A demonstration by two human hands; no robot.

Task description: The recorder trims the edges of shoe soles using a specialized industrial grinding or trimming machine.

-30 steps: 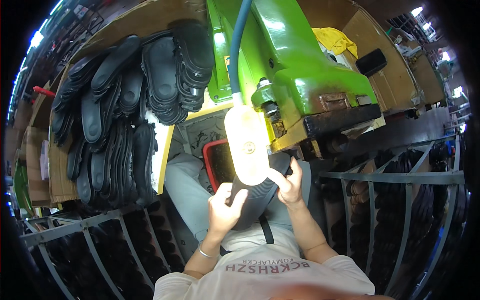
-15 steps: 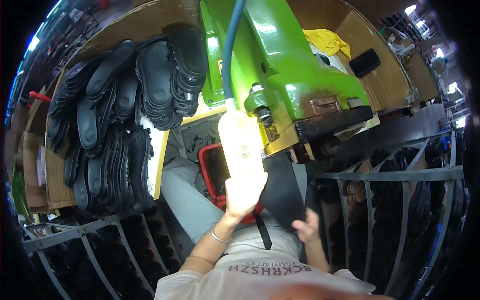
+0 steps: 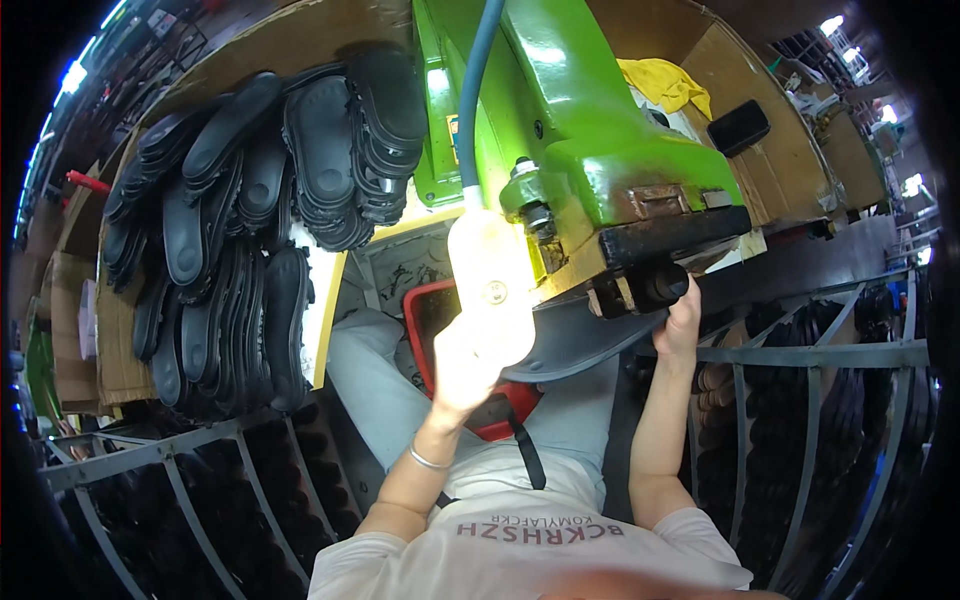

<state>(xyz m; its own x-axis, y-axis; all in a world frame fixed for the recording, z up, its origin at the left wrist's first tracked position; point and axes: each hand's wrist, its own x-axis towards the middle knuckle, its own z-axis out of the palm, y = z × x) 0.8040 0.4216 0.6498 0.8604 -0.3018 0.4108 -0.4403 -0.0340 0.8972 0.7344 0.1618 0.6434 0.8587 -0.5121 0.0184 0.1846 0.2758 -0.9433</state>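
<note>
Left hand (image 3: 470, 365): held the near edge of the black shoe sole (image 3: 575, 345); fingers washed out by the lamp (image 3: 490, 275), their state could not be told.
Right hand (image 3: 680, 320): fingers curled together on the sole's far end.
Sole: between both hands, under the green machine (image 3: 580, 130).
Beside left fingers: red tray (image 3: 420, 320), stacked soles (image 3: 250, 230).

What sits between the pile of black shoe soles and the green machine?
In the head view, only a bare yellow-edged strip of table separates the black shoe soles from the green machine.
</note>
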